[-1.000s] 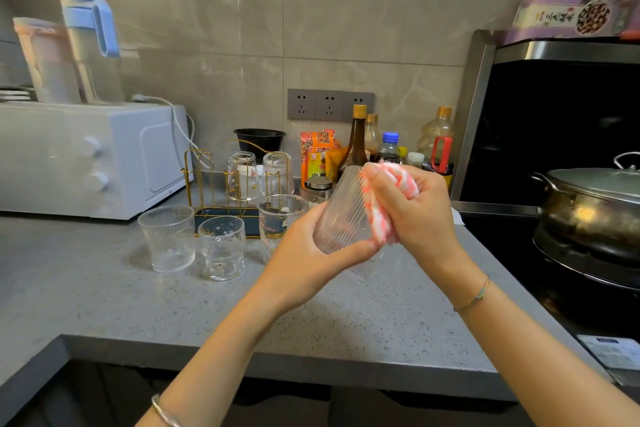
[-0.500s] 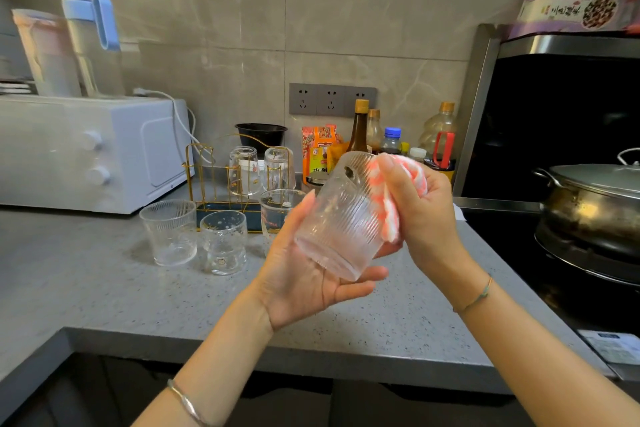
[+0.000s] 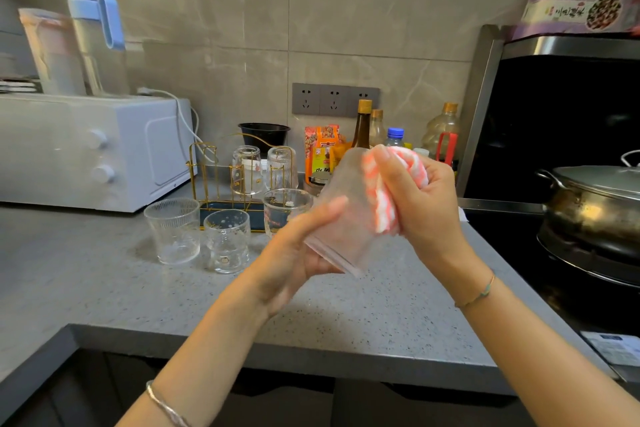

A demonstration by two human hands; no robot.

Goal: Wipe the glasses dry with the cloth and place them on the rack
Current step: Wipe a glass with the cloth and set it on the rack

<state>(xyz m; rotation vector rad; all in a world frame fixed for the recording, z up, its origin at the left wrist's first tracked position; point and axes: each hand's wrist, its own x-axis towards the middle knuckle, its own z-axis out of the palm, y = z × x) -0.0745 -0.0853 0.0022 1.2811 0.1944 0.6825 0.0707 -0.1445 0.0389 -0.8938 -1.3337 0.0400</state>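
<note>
as left hand holds ribbed glass, right hand grips striped cloth

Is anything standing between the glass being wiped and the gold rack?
Yes: three glasses stand on the counter in front of the rack, between it and the held glass. Going over them would likely avoid a knock.

Within 1 second the glass has tipped from nearly upright to base-down toward the worktop's front edge and blurs, turning against the cloth, while the left hand has slipped from wrapping its side to cradling it underneath, thumb along it.
</note>
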